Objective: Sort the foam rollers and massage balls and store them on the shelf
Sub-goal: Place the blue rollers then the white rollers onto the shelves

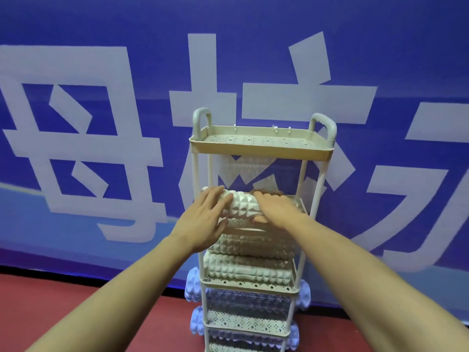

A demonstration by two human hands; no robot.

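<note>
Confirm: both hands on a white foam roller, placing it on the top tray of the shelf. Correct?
Not quite. The head view shows the left hand and right hand on the white foam roller at the second tier; the top tray holds nothing.

The shelf (pixel 261 148) is cut off below (lowest tier unseen); hands hide the white roller's (pixel 243 207) ends.

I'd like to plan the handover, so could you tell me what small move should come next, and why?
Probably ease the white roller further back into the second tier: both the left hand and right hand rest on it, and it seems to sit at the front edge.
</note>
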